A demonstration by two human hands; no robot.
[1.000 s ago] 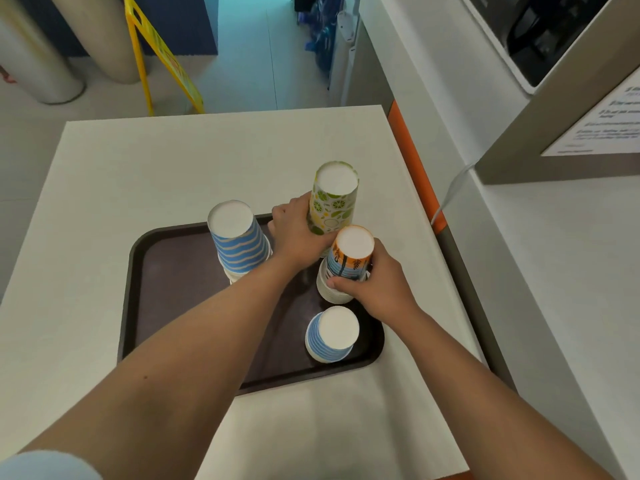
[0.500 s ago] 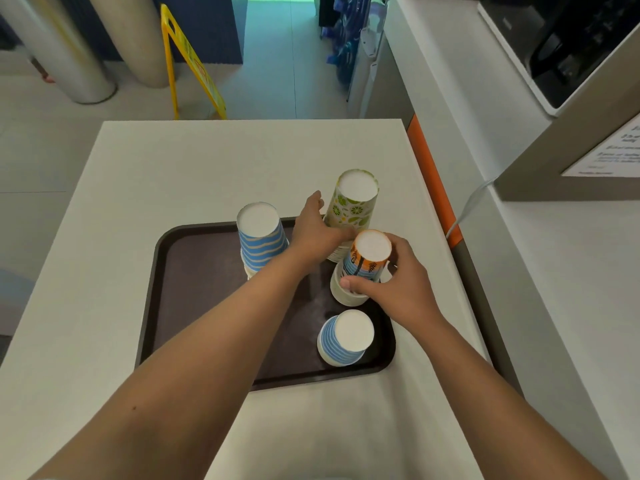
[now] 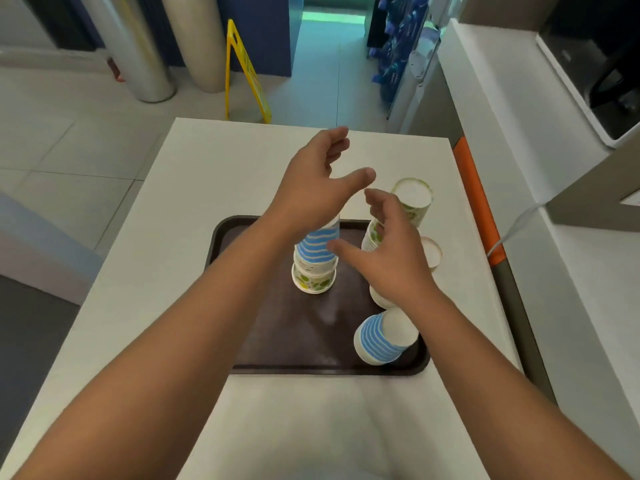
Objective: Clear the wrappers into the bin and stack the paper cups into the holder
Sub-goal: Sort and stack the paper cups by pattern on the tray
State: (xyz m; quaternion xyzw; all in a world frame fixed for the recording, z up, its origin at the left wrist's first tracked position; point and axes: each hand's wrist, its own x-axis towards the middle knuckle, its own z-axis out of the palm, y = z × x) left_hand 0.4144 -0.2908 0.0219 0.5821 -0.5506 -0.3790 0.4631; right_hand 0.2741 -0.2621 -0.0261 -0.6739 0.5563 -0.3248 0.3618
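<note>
- Stacking the paper cups is the step in hand: 4 upside-down cup stacks (image 3: 316,258) stand on the brown tray (image 3: 277,341).
- Left hand (image 3: 311,188) and right hand (image 3: 391,265) hover above them, fingers spread, holding nothing.
- Next move, I judge: grip 1 stack and join it onto another; no holder is visible.

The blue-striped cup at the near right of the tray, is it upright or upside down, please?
Upside down: the blue-striped cup shows its closed white base on top, and its wider rim rests on the tray.

tray (image 3: 277,327): dark brown | cup (image 3: 382,337): blue-white stripes | floor sign (image 3: 242,74): yellow
</note>
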